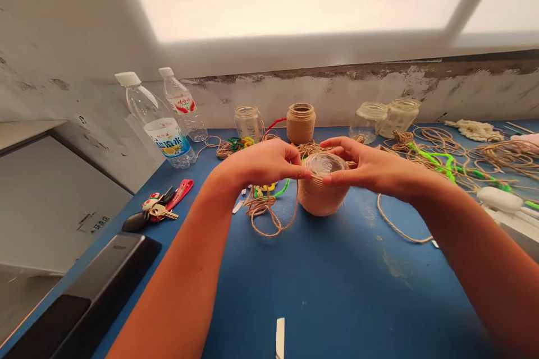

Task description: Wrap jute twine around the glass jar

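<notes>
A glass jar [323, 193] wrapped in jute twine stands upside down on the blue table [337, 291], its clear base facing up. My left hand [265, 161] pinches the twine at the jar's upper left edge. My right hand [364, 165] curls over the jar's top right, fingers pressed on the wrapped edge. A loose length of twine [265, 213] trails from the jar to the left and loops on the table.
Two water bottles [162, 123] lean at the back left. A finished twine jar [300, 122] and several bare glass jars [248, 121] stand by the wall. Tangled twine and green cord [442, 160] lie right. Keys [158, 208] and a dark device [105, 280] lie left.
</notes>
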{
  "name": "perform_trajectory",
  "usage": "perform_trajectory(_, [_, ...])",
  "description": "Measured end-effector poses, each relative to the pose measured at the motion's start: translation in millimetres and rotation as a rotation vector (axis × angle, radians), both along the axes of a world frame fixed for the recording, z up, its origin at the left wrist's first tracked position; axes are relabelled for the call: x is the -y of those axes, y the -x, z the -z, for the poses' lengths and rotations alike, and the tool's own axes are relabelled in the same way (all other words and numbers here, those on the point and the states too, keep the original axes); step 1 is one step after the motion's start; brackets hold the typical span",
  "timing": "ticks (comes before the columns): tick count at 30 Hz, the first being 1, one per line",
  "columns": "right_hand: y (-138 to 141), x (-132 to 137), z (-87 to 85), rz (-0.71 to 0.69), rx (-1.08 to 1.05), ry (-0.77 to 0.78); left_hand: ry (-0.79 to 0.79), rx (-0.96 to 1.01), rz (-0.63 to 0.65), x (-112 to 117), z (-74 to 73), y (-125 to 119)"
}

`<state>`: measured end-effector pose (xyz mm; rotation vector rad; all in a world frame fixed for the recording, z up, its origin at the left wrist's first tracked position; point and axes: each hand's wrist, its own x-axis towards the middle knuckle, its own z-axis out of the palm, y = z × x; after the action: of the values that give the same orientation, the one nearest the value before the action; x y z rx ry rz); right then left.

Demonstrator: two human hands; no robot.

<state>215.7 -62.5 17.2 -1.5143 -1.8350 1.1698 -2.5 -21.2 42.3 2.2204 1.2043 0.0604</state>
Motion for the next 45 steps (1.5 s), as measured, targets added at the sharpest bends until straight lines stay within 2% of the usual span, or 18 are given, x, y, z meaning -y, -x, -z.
perform_trajectory(8, [-7.5,-4.1,3.9,-0.046,-0.121,0.064,0.002,0.004,0.002,1.0,-1.0,-0.8])
perform_trajectory(15, [-15.1,-7.3,6.0,-0.083,-0.233,0.139,0.049,0.04,0.164,-3.0,6.7,-1.1])
perform_trajectory(20, [-24.9,-11.7,10.8,-0.127,-0.285,0.139,0.072,0.053,0.188,-2.7,8.1,-1.6])
perform_trajectory(29, [-34.6,-15.6,14.7,-0.156,-0.266,0.137,0.082,0.056,0.233,-2.1,5.8,-2.6])
perform_trajectory(35, [-39.1,-16.3,17.4,-0.202,-0.315,0.156,0.159,0.039,0.322,5.8,1.9,-5.2])
perform_trajectory(45, [-40.8,-17.7,18.5,-0.211,-0.29,0.152,0.166,-0.033,0.32,16.6,-0.3,-18.0])
